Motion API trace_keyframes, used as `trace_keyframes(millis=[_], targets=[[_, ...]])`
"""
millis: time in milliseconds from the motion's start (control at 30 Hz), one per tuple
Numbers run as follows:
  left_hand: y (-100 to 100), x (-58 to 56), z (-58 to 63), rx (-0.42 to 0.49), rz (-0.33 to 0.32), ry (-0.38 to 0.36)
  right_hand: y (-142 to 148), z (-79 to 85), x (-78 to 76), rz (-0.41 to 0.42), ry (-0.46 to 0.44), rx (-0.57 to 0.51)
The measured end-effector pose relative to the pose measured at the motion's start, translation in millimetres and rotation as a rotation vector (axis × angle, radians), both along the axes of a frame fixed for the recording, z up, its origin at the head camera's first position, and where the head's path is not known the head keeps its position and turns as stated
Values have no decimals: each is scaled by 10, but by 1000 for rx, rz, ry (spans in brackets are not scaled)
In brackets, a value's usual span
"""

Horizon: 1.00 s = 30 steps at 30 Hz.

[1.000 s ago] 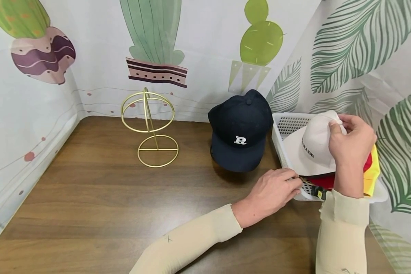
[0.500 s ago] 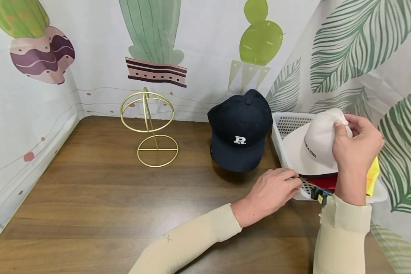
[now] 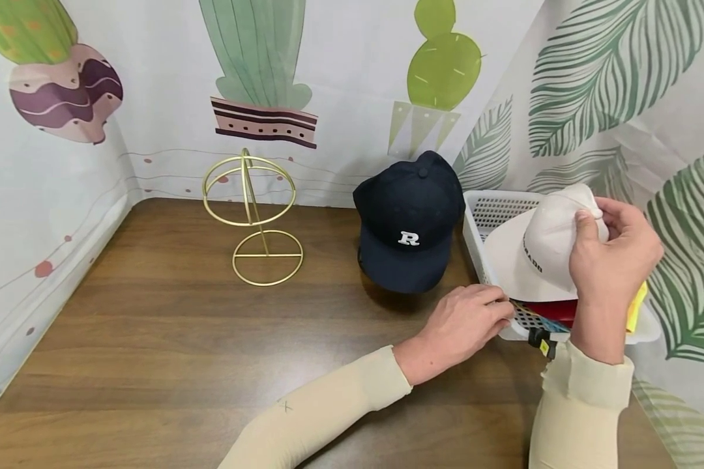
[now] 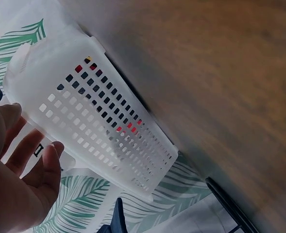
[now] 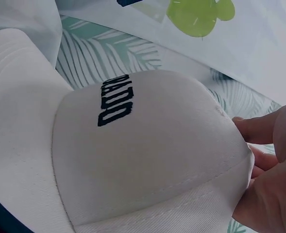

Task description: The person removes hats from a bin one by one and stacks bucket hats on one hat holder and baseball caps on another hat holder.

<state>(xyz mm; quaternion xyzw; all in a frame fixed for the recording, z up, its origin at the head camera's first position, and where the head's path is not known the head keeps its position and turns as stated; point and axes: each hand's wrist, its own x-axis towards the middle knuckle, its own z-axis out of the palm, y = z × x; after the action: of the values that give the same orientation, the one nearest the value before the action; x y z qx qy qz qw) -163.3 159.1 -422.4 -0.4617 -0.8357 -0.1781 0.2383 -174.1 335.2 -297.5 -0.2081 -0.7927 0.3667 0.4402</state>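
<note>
At the right of the head view, my right hand [image 3: 616,260] pinches the top of a white baseball cap [image 3: 545,257] between thumb and fingers. The cap has dark lettering on its front panel, and its brim points left over a white plastic basket [image 3: 475,228]. The right wrist view shows the crown [image 5: 152,145] creased at the fingertips. My left hand [image 3: 466,326] holds the basket's near left rim, with fingers curled at the edge in the left wrist view. Beneath the white cap, red fabric [image 3: 554,311] and a bit of yellow fabric [image 3: 636,309] show in the basket.
A navy cap [image 3: 410,215] with a white R sits left of the basket, its support mostly hidden. Further left stands a gold wire hat stand [image 3: 264,231] on the wooden table [image 3: 182,339]. Printed cloth [image 3: 352,78] hangs behind and to the right.
My right hand has shifted slightly to the right, drawing the white cap's crown with it. The left hand stays on the basket rim. The head view has shifted a little.
</note>
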Motion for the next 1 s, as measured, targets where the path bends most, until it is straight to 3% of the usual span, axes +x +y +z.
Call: trace_keyframes(millis=[433,633,767,1000], targets=[[12,-4,-19,1,33,19,-53,33,86,26,115,3],[7,-17,-26,6,26,9,-111,65,106,41,171,-10],[7,-22,-24,5,25,5,-243,175,197,43,223,-35],[-1,-49,-17,19,-1,-8,-183,190,225,42,271,-16]])
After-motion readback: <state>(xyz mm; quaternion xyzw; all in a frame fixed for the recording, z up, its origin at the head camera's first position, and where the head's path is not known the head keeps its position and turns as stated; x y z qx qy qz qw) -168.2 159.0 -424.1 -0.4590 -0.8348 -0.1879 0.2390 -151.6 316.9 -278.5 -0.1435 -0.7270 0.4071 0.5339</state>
